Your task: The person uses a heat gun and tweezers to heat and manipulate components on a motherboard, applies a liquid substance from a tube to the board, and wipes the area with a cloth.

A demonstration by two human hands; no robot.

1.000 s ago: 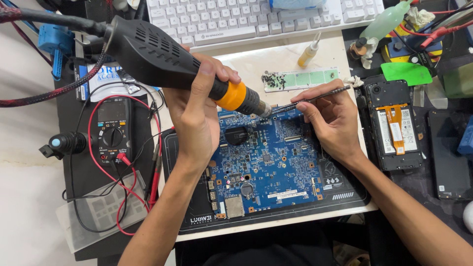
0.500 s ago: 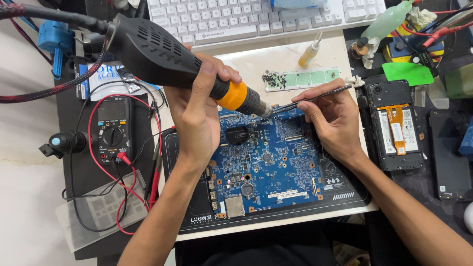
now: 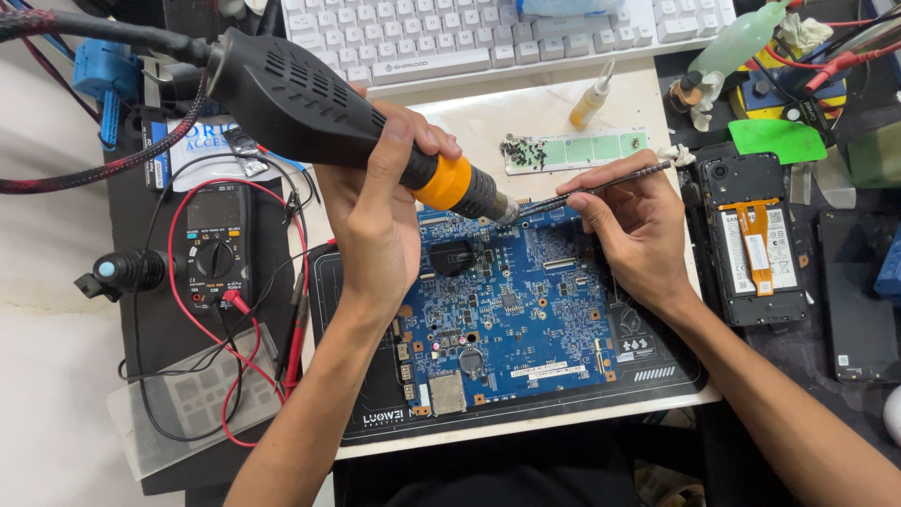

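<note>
**Nozzle and tweezers meet at the board's top edge**

Cluttered repair surface (image 3: 563, 113), pale under a black work mat (image 3: 657, 376), carries everything I have out. On the mat lies the blue circuit board (image 3: 511, 319), and both my grips converge on its upper edge.

My left hand (image 3: 375, 216) is wrapped tight around the black hot-air handpiece (image 3: 300, 99). Its long axis slants from upper left down to the right, and the orange collar and metal nozzle (image 3: 493, 202) end right at the board's top edge. My right hand (image 3: 629, 225) pinches thin tweezers (image 3: 601, 186), fingers closed on them like a pen; their shaft runs from upper right down leftward, the tip lying just beside the nozzle mouth. So the work spot sits between the two tools, right of my left grip and left of my right one. Whether the tip touches a part, I cannot tell.

Around: a white keyboard (image 3: 450, 38) beyond the board, a green strip (image 3: 587, 148) with dark bits near the tweezers, a small yellow bottle (image 3: 593, 99), a multimeter (image 3: 214, 246) with red leads at left, an opened phone (image 3: 751, 249) at right. Nothing blocks the spot; the handpiece's braided hose (image 3: 84, 174) trails off left.
</note>
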